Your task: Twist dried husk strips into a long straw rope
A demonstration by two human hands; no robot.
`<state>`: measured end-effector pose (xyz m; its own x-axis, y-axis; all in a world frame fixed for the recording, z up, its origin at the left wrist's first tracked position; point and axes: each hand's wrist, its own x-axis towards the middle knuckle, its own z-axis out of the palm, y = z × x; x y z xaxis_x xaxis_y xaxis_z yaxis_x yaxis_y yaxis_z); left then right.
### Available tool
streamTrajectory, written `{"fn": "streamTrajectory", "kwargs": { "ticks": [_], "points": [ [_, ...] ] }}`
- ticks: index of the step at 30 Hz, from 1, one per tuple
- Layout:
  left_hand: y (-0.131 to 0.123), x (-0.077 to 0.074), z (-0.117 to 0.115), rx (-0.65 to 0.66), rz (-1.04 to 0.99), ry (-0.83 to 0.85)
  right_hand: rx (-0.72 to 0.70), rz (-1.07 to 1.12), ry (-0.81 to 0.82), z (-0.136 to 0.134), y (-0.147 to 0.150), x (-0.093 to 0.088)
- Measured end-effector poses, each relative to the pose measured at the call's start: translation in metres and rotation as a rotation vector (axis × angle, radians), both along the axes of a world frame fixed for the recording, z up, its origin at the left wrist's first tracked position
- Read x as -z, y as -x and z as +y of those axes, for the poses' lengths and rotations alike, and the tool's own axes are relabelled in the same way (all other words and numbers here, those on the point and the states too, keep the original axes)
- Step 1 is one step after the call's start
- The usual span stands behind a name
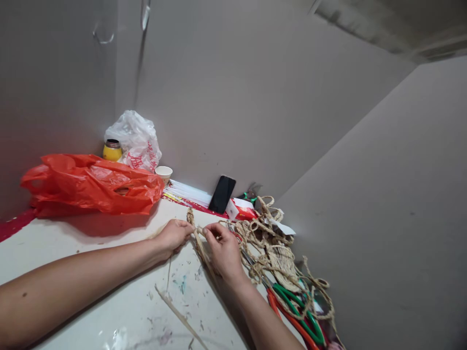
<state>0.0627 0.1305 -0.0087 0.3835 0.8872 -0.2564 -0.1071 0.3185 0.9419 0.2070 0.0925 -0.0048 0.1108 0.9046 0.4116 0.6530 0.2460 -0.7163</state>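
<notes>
Near the middle of the white tabletop (120,282), my two hands come close together over a strip of tan plant fibre. My left hand (175,236) pinches the fibre strands (201,248) between thumb and fingertips. Just to its right, my right hand (223,248) pinches a short pale end of the same material. A braided piece (190,215) sticks up beyond the fingertips, and loose strands trail down toward me under the right wrist. A separate flat pale strip (178,313) lies on the table below the hands.
Right of my right arm lie coiled braided cord (270,238), green-handled scissors (302,311) and orange-handled scissors (288,316). Behind are a black phone (222,194), a red-and-white box (241,210) and a paper cup (164,173). A red plastic bag (95,187), white bag (134,138) and yellow jar (112,151) stand left.
</notes>
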Motion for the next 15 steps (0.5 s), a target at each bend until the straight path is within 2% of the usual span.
{"fn": "streamTrajectory", "kwargs": {
  "ticks": [2,5,10,15],
  "points": [
    [0.0002,-0.0002,-0.0008,0.011,-0.011,0.010,0.001,-0.075,-0.038,0.0028,-0.0015,0.0051],
    [0.0008,0.0005,-0.0017,0.031,-0.019,0.004,-0.024,-0.087,-0.008,0.0042,-0.0032,0.0098],
    [0.0001,0.0034,0.0004,0.057,-0.031,-0.036,-0.020,-0.092,0.081,0.0018,-0.0012,0.0093],
    [-0.0016,0.0062,0.0015,0.053,0.031,-0.054,0.012,-0.110,0.063,0.0019,-0.0011,0.0102]
  ]
}}
